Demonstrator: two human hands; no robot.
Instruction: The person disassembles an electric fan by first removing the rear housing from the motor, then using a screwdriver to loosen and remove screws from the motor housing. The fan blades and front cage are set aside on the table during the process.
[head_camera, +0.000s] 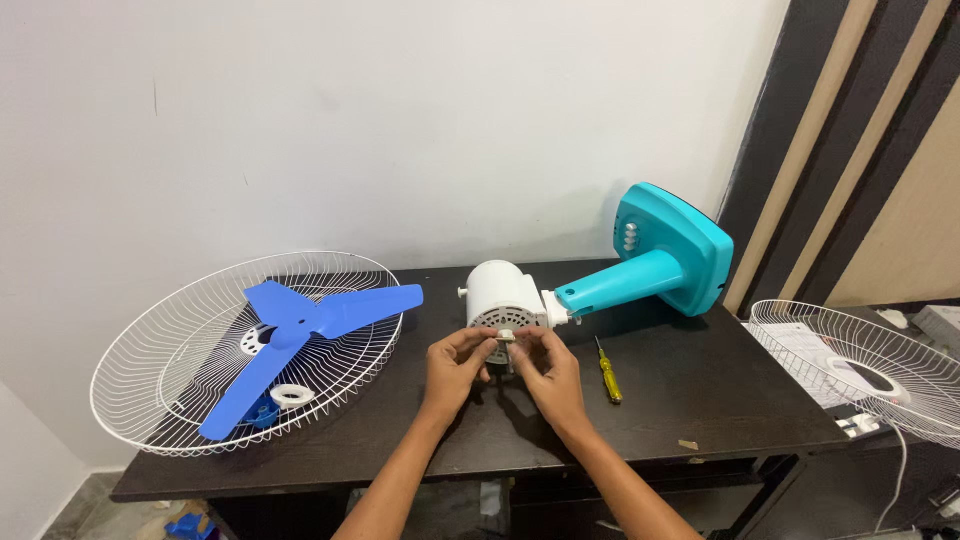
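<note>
A white fan motor housing (500, 292) lies on its side on the dark table (700, 400), joined to a turquoise neck and base (665, 255). My left hand (455, 365) and my right hand (550, 370) meet at the housing's near face. Together their fingertips pinch a small white part (505, 337) on the front of the motor. What lies behind the part is hidden by my fingers.
A white wire fan guard (150, 400) sits at the left with a blue three-blade propeller (300, 330), a white ring (292, 396) and a small blue cap (262, 412) in it. A yellow screwdriver (608, 375) lies right of my hands. Another wire guard (870, 365) rests off the table's right end.
</note>
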